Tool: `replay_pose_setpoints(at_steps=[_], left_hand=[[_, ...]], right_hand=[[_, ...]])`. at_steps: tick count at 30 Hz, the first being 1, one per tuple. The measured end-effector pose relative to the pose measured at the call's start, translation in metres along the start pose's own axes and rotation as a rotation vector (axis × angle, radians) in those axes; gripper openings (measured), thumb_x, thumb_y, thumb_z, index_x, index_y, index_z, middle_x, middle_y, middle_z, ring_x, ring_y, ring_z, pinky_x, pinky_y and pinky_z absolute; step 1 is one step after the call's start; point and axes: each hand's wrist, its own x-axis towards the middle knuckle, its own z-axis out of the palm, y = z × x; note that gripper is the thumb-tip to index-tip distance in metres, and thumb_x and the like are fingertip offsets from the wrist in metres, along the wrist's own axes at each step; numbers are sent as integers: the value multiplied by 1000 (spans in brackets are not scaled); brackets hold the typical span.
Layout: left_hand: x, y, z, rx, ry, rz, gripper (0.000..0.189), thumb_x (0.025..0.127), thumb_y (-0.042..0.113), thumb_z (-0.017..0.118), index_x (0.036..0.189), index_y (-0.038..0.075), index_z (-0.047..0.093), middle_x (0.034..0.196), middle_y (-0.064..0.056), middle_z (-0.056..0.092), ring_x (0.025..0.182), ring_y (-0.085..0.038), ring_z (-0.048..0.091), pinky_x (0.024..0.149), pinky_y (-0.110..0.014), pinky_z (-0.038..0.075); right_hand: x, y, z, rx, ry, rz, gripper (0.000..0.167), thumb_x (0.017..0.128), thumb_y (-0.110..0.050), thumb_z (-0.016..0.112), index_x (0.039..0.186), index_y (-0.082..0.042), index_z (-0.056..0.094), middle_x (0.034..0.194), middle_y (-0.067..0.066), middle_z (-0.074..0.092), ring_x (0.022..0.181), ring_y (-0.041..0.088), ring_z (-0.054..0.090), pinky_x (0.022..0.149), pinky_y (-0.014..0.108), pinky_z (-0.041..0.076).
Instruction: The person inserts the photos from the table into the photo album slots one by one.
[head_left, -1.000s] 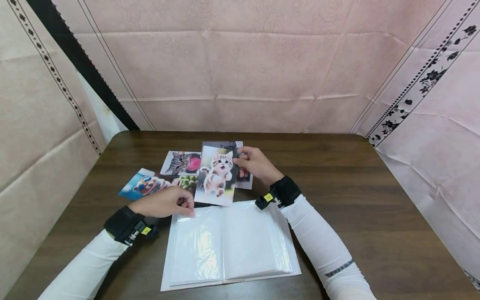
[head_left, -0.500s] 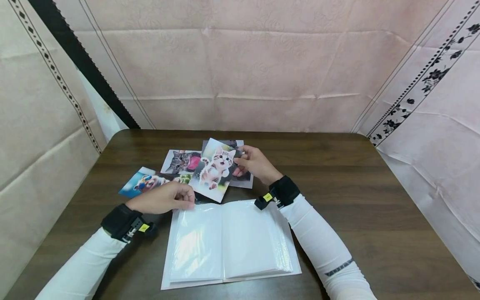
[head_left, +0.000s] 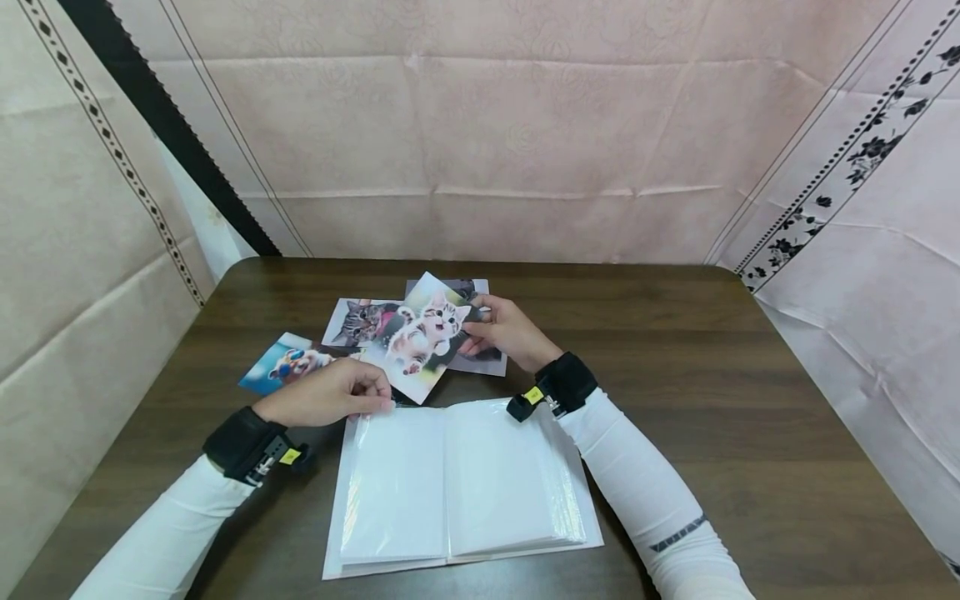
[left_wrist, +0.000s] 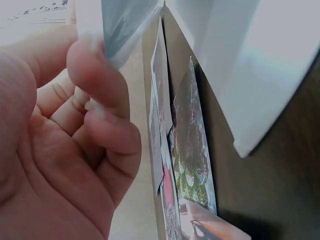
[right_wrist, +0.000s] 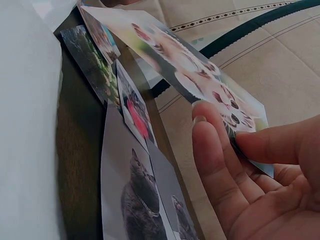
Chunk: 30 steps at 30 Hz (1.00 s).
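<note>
My right hand [head_left: 513,332] pinches the edge of a kitten photo [head_left: 427,333] between thumb and fingers, holding it tilted above the other pictures. In the right wrist view the kitten photo [right_wrist: 195,75] slants up from the thumb. An open photo album [head_left: 495,483] with clear sleeves lies in front of me. With thumb and forefinger my left hand [head_left: 326,393] pinches the upper left corner of an album page. The left wrist view has that clear plastic sleeve [left_wrist: 127,30] lifted between the fingertips.
Several loose photos lie behind the album: a blue one [head_left: 277,364], a cat with something pink [head_left: 356,323] and a grey cat picture [head_left: 487,363]. They partly overlap. The brown table [head_left: 675,375] ends at a cloth backdrop [head_left: 525,150].
The kitten photo has turned from nearly upright to slanting, its lower end swinging left, in my right hand. My left hand stays at the album corner with little movement.
</note>
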Motion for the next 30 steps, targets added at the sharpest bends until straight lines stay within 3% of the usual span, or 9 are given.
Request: replay_pose_setpoints(at_steps=[7, 16, 23, 30], left_hand=[[-1, 1, 0, 6, 2, 16, 8, 98, 23, 68, 103, 17, 71, 82, 1, 61, 69, -24, 58, 59, -21, 45], [0, 0, 0, 35, 54, 39, 8, 98, 26, 68, 99, 19, 72, 71, 4, 52, 65, -14, 53, 57, -23, 43], [1, -2, -1, 48, 97, 30, 8, 97, 27, 69, 98, 19, 73, 72, 4, 55, 68, -13, 53, 59, -23, 43], [-1, 0, -3, 41, 125, 26, 8, 95, 27, 72, 98, 20, 73, 76, 5, 65, 70, -14, 57, 61, -24, 47]], right_hand=[[0, 2, 3, 2, -23, 27, 23, 101, -5, 59, 124, -7, 52, 86, 8, 73, 78, 22, 76, 88, 41, 59], [0, 2, 2, -2, -30, 30, 25, 101, -3, 58, 125, -6, 52, 80, 6, 74, 76, 23, 75, 87, 44, 60], [1, 4, 0, -33, -15, 26, 27, 101, -4, 58, 128, -6, 53, 80, 6, 73, 74, 23, 74, 84, 39, 61], [2, 6, -2, -47, -24, 39, 32, 101, -4, 59, 133, -7, 53, 81, 6, 71, 71, 18, 72, 88, 45, 59]])
